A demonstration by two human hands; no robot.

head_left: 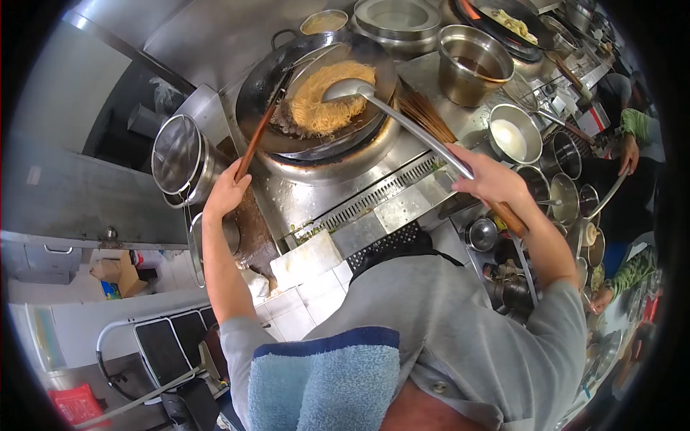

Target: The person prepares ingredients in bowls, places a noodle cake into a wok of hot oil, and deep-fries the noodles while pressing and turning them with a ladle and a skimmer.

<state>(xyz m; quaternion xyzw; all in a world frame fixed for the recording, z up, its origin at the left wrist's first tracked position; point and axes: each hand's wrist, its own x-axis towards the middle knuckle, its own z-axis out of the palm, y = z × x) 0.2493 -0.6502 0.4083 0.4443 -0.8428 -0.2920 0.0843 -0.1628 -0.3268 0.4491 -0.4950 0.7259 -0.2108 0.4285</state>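
Observation:
Brown noodles [330, 108] lie in a large black wok [251, 86] on the stove. My left hand [228, 188] is closed round the wooden handle [259, 136] of a strainer whose wire bowl sits in the wok, under or beside the noodles. The fingers of my right hand [492, 176] are wrapped round the long handle of a metal ladle [420, 131]. Its wooden end [509, 219] passes below my wrist, and the ladle's bowl rests on top of the noodles. A bamboo brush [430, 118] lies right of the wok, beneath the ladle's shaft.
A steel pot with brown liquid [476, 66] and a bowl of white contents [509, 138] stand at the right. Strainers on a pot [177, 154] are at the left. A second wok [503, 25] is farther back. A co-worker's hand [629, 154] is at the far right.

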